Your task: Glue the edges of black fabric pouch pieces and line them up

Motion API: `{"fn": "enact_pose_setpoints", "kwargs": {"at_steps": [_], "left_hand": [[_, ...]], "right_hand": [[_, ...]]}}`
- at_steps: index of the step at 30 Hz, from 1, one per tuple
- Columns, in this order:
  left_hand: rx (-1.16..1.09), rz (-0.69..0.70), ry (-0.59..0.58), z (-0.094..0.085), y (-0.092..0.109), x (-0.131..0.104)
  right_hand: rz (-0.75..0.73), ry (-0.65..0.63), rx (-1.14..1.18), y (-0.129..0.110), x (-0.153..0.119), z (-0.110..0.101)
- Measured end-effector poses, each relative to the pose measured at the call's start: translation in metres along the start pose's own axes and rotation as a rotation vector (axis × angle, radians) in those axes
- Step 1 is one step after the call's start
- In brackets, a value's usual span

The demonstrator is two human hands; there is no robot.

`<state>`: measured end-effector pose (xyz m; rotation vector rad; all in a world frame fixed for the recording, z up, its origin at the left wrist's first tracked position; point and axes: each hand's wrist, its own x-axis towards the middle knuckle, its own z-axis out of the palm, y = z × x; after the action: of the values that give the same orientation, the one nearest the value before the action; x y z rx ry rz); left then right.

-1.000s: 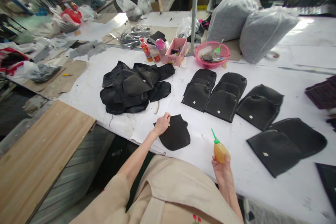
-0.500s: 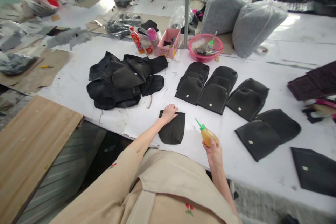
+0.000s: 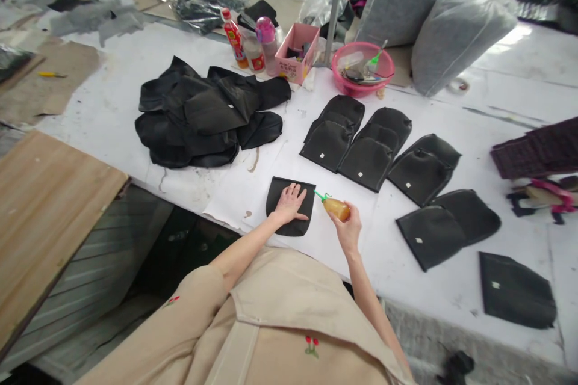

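Note:
Under my left hand (image 3: 289, 203) lies a black leather-like piece (image 3: 284, 225) with a straight top edge and a rounded bottom. The fingers of that hand are spread flat on it. My right hand (image 3: 348, 225) is wrapped round a glue bottle (image 3: 336, 209) of amber liquid with a green nozzle. The nozzle points left, its tip close to the piece's upper right edge; whether it touches I cannot tell. To the right, several black pieces (image 3: 374, 150) with small white tags lie in an arc. A heap of black pieces (image 3: 212, 114) rests at the left.
Behind the work stand a red-capped drink bottle (image 3: 235, 39), a pink box (image 3: 295, 63) and a pink basin (image 3: 362, 72) beside a metal post (image 3: 336, 6). Two stuffed plastic bags (image 3: 460, 42) are further back. A wooden board (image 3: 54, 222) lies at the left edge.
My left hand has moved down from the piece's top edge and spread flat on it. My right hand has brought the glue bottle left and up, its nozzle now close to the piece.

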<state>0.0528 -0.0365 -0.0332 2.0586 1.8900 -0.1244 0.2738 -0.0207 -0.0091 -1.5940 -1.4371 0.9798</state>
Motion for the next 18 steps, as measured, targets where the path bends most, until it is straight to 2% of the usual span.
{"fn": "enact_pose_setpoints", "kwargs": {"at_steps": [5, 12, 18], "left_hand": [[0.013, 0.019, 0.013, 0.000, -0.001, 0.000], [0.002, 0.013, 0.004, -0.001, -0.001, 0.000], [-0.019, 0.023, 0.010, 0.001, -0.002, 0.001]], "right_hand": [[-0.130, -0.033, -0.131, -0.003, 0.012, 0.006], [-0.169, -0.054, -0.200, -0.003, 0.021, 0.014], [-0.214, -0.091, -0.242, -0.005, 0.019, 0.010]]}}
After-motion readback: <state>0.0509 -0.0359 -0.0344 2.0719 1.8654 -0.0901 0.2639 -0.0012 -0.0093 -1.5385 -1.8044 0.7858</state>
